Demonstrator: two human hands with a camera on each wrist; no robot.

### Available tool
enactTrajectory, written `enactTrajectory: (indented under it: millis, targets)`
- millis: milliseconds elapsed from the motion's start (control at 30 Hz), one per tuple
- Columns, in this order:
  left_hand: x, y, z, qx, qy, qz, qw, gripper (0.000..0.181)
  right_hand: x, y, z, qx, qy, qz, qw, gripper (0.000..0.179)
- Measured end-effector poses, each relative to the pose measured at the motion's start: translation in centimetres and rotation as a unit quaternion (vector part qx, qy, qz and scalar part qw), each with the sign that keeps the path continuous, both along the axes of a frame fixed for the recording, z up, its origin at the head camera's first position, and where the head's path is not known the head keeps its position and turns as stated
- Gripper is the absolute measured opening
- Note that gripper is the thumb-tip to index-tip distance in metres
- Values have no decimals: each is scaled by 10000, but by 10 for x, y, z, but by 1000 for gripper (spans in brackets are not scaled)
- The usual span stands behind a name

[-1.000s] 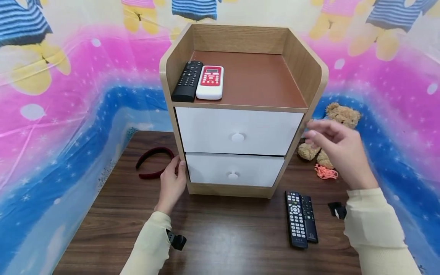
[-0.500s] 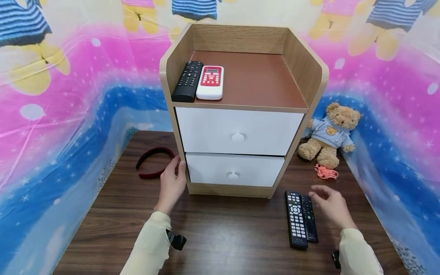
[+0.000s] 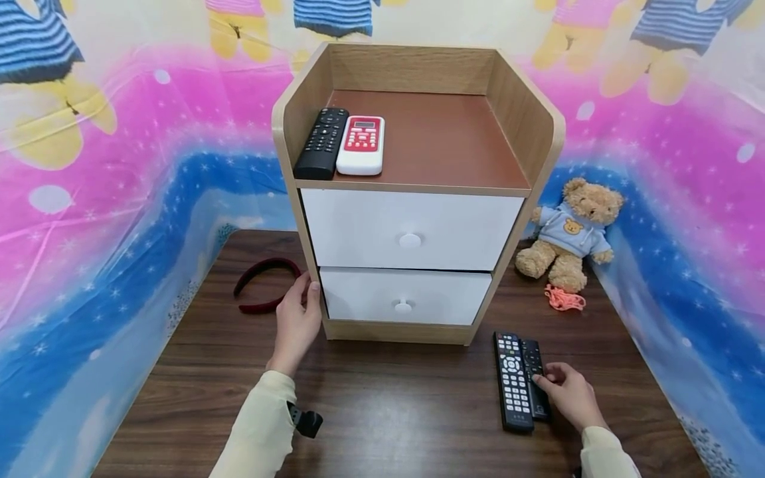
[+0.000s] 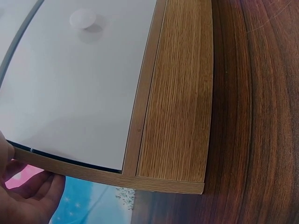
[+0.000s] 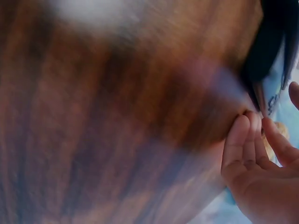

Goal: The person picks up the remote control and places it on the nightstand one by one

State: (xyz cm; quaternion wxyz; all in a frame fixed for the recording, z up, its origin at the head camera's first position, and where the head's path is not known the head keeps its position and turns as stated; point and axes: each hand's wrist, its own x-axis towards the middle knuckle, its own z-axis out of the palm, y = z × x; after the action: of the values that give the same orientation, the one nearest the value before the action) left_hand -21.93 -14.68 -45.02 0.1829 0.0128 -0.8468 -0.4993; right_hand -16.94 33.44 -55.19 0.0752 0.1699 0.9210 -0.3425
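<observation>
A wooden cabinet (image 3: 394, 332) with two white drawers stands upright on the brown table. My left hand (image 3: 297, 322) grips its left side low down. In the left wrist view the thumb lies at the front edge and the bent fingers (image 4: 52, 191) touch the outer side. My right hand (image 3: 570, 395) is at the right edge of a plain black remote control (image 3: 540, 402), its thumb tip over that remote. A longer black remote control (image 3: 512, 385) with pale buttons lies against it on the left. The right wrist view is blurred; the fingers (image 5: 238, 140) there look fairly straight.
On the cabinet's top lie a black remote (image 3: 323, 145) and a white-and-red remote (image 3: 361, 146). A dark red headband (image 3: 254, 271) lies left of the cabinet. To the right sit a teddy bear (image 3: 570, 229) and a coral bundle of cord (image 3: 564, 298). Patterned cloth surrounds the table.
My right hand has come down from beside the cabinet's upper drawer, in front of the teddy bear, to the plain black remote. The left hand has stayed at the cabinet's side.
</observation>
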Motion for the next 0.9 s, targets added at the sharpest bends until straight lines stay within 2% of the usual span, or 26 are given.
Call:
enactTrajectory:
  millis: [267, 567, 900]
  targets:
    - [0, 0, 0, -19, 32, -1, 10000, 45, 3, -4, -10, 66, 124, -265, 9995, 57]
    - [2, 1, -1, 27, -92, -3, 10000, 47, 3, -11, -9, 131, 202, -362, 9991, 48]
    - [1, 2, -3, 59, -99, -13, 9999, 46, 7, -19, -10, 81, 424, -859, 9954, 42]
